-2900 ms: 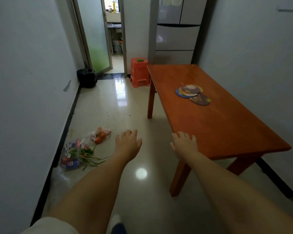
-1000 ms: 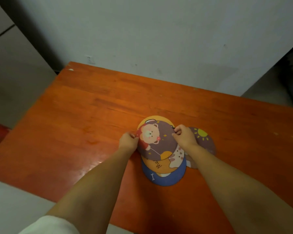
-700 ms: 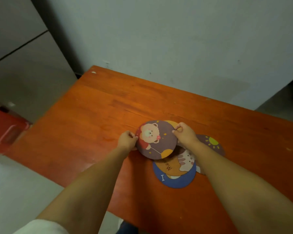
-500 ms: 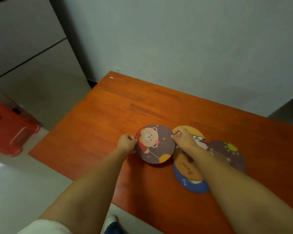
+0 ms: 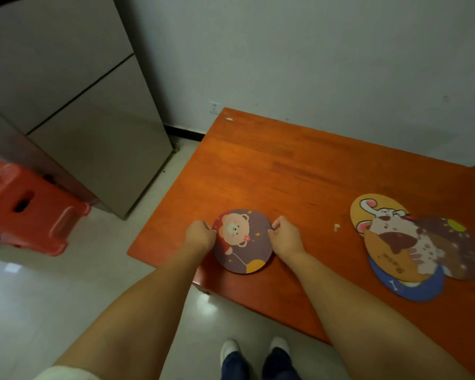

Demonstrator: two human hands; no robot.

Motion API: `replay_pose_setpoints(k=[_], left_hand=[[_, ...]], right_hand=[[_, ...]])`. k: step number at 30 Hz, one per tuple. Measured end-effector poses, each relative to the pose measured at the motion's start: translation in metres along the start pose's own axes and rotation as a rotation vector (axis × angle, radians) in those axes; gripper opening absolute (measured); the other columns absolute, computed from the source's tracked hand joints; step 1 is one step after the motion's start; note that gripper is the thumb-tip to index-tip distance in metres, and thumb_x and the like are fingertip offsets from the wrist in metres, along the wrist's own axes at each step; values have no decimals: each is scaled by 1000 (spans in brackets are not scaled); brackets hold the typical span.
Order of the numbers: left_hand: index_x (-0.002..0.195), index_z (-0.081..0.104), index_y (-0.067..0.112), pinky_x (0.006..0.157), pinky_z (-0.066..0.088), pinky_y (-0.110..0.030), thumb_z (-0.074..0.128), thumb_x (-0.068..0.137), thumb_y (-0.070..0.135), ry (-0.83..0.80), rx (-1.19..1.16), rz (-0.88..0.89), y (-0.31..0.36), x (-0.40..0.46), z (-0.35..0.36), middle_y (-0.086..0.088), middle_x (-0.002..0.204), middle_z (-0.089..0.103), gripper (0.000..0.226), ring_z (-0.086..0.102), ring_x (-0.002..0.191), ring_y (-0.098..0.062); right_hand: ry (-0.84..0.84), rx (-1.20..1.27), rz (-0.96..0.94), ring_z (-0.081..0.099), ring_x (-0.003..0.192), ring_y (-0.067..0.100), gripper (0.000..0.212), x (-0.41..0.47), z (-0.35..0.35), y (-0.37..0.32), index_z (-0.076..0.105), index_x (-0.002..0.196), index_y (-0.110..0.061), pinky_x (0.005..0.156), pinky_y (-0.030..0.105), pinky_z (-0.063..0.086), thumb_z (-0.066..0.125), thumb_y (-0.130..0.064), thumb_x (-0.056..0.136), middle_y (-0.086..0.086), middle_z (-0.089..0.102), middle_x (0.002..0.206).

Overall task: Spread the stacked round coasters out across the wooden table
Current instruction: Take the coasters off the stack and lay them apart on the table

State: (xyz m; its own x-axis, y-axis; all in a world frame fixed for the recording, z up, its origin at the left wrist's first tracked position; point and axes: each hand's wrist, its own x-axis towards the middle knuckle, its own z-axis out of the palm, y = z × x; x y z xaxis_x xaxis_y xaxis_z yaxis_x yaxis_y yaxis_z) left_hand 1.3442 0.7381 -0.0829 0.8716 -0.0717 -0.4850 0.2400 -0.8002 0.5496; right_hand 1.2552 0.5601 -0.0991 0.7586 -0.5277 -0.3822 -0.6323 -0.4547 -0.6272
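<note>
A purple round coaster with a bear picture [image 5: 244,242] lies near the left end of the wooden table [image 5: 299,171]. My left hand [image 5: 200,237] pinches its left edge and my right hand [image 5: 284,235] pinches its right edge. Far to the right sits the overlapping pile: a yellow coaster with a spotted dog [image 5: 379,215] on top, an orange coaster [image 5: 384,256], a blue one [image 5: 412,290] underneath, and a dark one with a sun [image 5: 458,242] at the right.
A small pale scrap [image 5: 336,227] lies on the table between the bear coaster and the pile. A grey fridge [image 5: 80,105] stands left of the table, with a red plastic stool [image 5: 30,209] on the tiled floor. A white wall runs behind.
Both hands lifted the bear coaster off the pile and carried it left toward the table's end. The gap between it and the pile has grown wide.
</note>
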Motion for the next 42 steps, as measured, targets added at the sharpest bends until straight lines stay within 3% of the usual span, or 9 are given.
replay_pose_setpoints(k=[2,5,10,16,22,33,36,39,42], left_hand=[[89,66,-2,87,49,-38,59,87,12,21,81,25,-5,3,3,-25,105,70,16,64,103,-38],[99,66,-1,89,50,-41,58,86,16,-27,151,18,-15,6,8,-25,112,68,23,62,107,-39],[121,51,4,103,43,-45,66,83,26,-5,298,25,-14,8,4,-23,129,53,47,48,123,-40],[120,51,1,102,42,-45,55,89,22,-53,288,153,42,-1,30,-26,131,51,38,47,124,-41],[114,56,3,99,45,-43,63,86,23,-163,276,347,119,-41,106,-25,123,60,35,54,118,-40],[120,56,1,88,45,-37,55,92,27,-228,155,298,208,-108,235,-24,120,63,39,58,111,-38],[103,63,5,97,42,-39,46,94,17,-240,186,242,217,-116,255,-24,101,66,22,56,105,-40],[118,61,4,95,40,-38,41,95,12,-222,197,188,222,-118,267,-25,116,64,31,54,115,-38],[129,56,2,91,45,-38,45,95,13,-182,114,138,223,-114,270,-25,126,61,38,53,119,-39]], right_hand=[[-23,-93,0,47,81,25,15,-1,7,2,41,87,-12,71,41,43,53,-15,94,10,52,89],[-49,-231,14,52,86,31,16,-3,13,8,45,96,-11,70,38,39,55,-23,94,18,56,105],[-3,-351,-2,59,109,36,39,-11,4,16,45,123,-9,73,37,44,56,-31,93,13,52,127],[145,-375,53,61,105,29,30,-23,-58,50,50,120,-16,76,37,49,50,-33,96,9,55,124],[213,-356,188,58,106,37,38,-33,-153,130,46,131,-10,78,44,49,46,-30,99,15,52,131],[123,-93,250,56,112,36,32,-13,-270,252,56,123,-2,95,47,48,47,-21,99,20,59,128],[94,40,250,54,116,39,35,-1,-268,261,55,126,4,99,50,46,47,-17,99,25,57,130],[70,119,233,59,101,40,33,9,-260,262,59,118,7,94,53,49,50,-17,97,30,60,123],[73,154,251,59,80,39,28,17,-255,259,59,90,11,84,53,50,53,-16,94,36,63,100]])
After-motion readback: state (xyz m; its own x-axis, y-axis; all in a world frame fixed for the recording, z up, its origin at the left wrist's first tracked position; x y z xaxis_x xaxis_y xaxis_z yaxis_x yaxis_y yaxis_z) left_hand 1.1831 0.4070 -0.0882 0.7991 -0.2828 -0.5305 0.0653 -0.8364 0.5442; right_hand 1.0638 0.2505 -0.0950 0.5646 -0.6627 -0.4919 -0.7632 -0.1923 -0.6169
